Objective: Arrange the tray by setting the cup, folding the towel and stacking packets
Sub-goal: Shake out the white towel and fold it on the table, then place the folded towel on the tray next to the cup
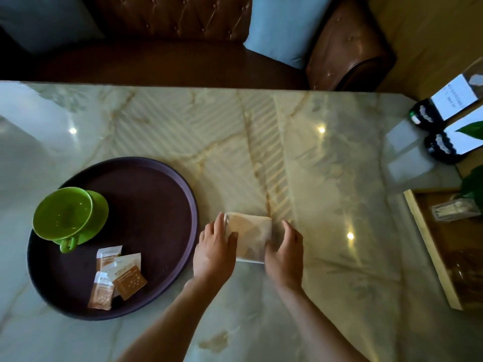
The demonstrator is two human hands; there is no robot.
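A round dark purple tray lies on the marble table at the left. On it a green cup stands on a green saucer, handle toward me. Three orange and white packets lie overlapping at the tray's near side. Right of the tray a folded beige towel lies flat on the table. My left hand rests on the towel's left edge with its thumb on the cloth. My right hand presses on the towel's right near corner.
A brown leather sofa with blue cushions stands beyond the table's far edge. At the right are two dark bottles with white labels, green plant leaves and a wooden tray holding clear packets.
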